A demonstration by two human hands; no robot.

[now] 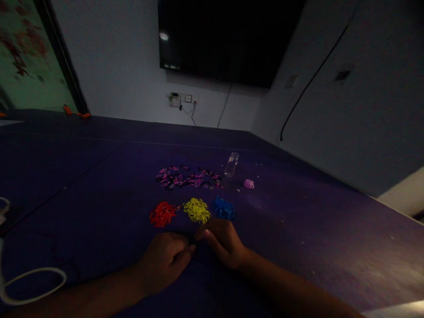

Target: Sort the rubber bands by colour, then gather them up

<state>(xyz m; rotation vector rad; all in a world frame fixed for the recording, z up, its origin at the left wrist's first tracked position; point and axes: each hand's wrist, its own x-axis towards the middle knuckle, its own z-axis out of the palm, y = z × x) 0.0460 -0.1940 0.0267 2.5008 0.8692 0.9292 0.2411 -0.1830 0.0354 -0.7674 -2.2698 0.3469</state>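
My left hand point(168, 256) is closed, thumb pressed toward the index finger, low in the middle of the view. Close beside it, my right hand point(223, 240) is curled with its fingertips pointing down at the table. Something small and dark seems to lie between the two sets of fingertips, too dim to name. Just beyond the hands are three piles of small rubber bands: a red pile point(163, 214), a yellow pile point(197, 210) and a blue pile point(224, 208), the last nearest my right hand. Behind them spreads a loose scatter of pink and black rubber bands point(185, 179).
A clear plastic bottle point(231, 165) lies on the purple surface point(298, 221), near a small pink object point(248, 183). At left is a white cable loop point(36, 271). A large dark screen point(228, 39) hangs on the wall above sockets point(185, 98).
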